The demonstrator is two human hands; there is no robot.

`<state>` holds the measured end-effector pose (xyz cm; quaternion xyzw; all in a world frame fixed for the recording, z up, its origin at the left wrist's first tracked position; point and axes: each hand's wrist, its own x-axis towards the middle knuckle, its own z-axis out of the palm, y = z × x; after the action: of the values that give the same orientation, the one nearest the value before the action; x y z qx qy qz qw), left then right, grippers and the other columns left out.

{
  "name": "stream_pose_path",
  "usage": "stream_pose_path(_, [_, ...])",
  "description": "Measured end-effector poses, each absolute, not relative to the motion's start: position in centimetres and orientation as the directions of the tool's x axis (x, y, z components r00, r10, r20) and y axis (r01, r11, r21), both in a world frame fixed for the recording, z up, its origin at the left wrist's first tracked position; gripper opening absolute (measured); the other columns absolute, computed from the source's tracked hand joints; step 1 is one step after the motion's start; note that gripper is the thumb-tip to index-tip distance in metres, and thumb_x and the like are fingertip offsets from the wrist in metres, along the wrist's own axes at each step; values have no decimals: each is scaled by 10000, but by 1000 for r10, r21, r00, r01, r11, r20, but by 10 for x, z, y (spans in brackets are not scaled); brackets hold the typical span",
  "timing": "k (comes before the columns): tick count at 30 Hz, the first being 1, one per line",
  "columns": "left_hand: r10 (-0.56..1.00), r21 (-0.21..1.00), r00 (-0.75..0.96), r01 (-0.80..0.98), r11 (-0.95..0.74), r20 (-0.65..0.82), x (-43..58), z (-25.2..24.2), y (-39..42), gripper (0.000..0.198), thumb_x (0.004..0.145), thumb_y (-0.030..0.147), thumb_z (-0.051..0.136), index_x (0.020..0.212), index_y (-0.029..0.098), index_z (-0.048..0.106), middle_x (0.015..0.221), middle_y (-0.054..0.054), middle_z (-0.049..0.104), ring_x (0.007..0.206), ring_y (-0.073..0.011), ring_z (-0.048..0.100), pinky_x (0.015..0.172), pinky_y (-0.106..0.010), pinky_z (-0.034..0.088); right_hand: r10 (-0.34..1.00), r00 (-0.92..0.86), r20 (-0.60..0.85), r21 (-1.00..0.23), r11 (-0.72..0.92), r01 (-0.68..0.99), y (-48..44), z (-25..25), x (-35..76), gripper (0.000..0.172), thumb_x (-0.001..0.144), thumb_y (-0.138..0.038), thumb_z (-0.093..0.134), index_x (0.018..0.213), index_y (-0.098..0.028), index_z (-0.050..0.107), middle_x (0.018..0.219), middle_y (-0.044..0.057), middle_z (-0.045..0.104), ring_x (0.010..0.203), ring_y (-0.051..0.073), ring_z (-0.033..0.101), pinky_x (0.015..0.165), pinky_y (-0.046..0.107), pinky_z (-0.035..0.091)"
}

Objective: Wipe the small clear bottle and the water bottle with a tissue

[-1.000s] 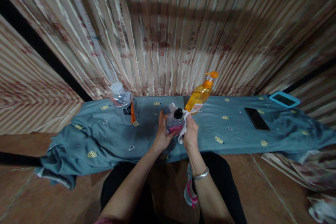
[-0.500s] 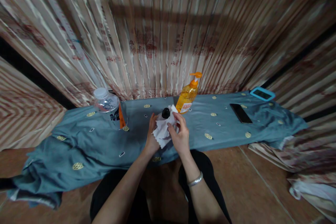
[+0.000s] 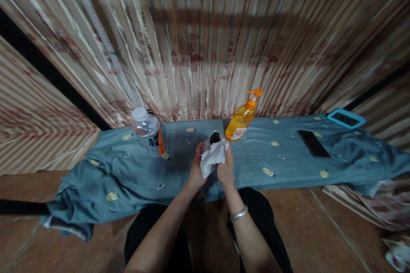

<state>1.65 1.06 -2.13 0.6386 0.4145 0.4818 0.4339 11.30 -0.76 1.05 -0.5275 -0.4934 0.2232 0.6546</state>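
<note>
Between my two hands is a bottle with a round black cap (image 3: pixel 214 137); most of its body is covered. A white scalloped-edge cloth (image 3: pixel 212 158) lies over its near side. My left hand (image 3: pixel 197 167) wraps the bottle from the left, fingers curled behind it. On the other side, my right hand (image 3: pixel 226 165) presses the cloth's right edge against the bottle with closed fingers. Just beyond the right hand stands a pump bottle (image 3: pixel 241 120) of yellow liquid with an orange pump top.
A clear plastic jar (image 3: pixel 147 132) with a white lid stands at the left. Towards the right lie a black phone (image 3: pixel 313 143) and a blue-framed object (image 3: pixel 346 118). Everything rests on a grey-blue patterned cloth (image 3: pixel 182 170) before a striped curtain (image 3: pixel 192 51).
My right hand has moved from pinching the front of the cloth to holding the bottle's right side. The cloth now hangs lower over the front. The view has shifted slightly left.
</note>
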Motion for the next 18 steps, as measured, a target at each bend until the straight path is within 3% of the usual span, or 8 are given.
stream_pose_path(5, [925, 939, 237, 104, -328, 297, 16, -15, 8, 688, 734, 300, 649, 1331, 199, 322, 1260, -114, 595, 1117, -227, 601, 979, -396, 463, 824, 468, 320, -947, 295, 127, -10, 10, 117, 417, 921, -399, 379, 1227, -184, 562, 1110, 85, 671, 1048, 221, 608, 938, 399, 459])
stream_pose_path(11, [973, 986, 168, 24, -167, 161, 22, -26, 12, 582, 802, 238, 550, 1342, 227, 334, 1209, -92, 626, 1044, -204, 636, 950, -392, 492, 775, 394, 494, -850, 335, 407, -20, 24, 108, 419, 933, -314, 328, 1281, -188, 524, 1318, 99, 552, 1295, 199, 435, 1097, 402, 310])
stream_pose_path(15, [948, 954, 210, 129, -270, 240, 17, -26, 11, 700, 714, 251, 660, 1336, 195, 344, 1226, -116, 620, 1075, -236, 622, 964, -400, 470, 811, 377, 448, -888, 354, 293, -6, 27, 119, 369, 914, -353, 339, 1064, -182, 630, 1027, 73, 681, 986, 203, 617, 911, 351, 462])
stream_pose_path(18, [944, 938, 213, 189, -292, 251, 14, -21, 10, 688, 720, 234, 634, 1338, 192, 335, 1294, -129, 579, 1153, -249, 586, 1000, -414, 439, 870, 337, 359, -933, 324, 157, 17, 23, 134, 308, 859, -417, 436, 879, -187, 641, 805, 34, 689, 760, 184, 630, 752, 307, 508])
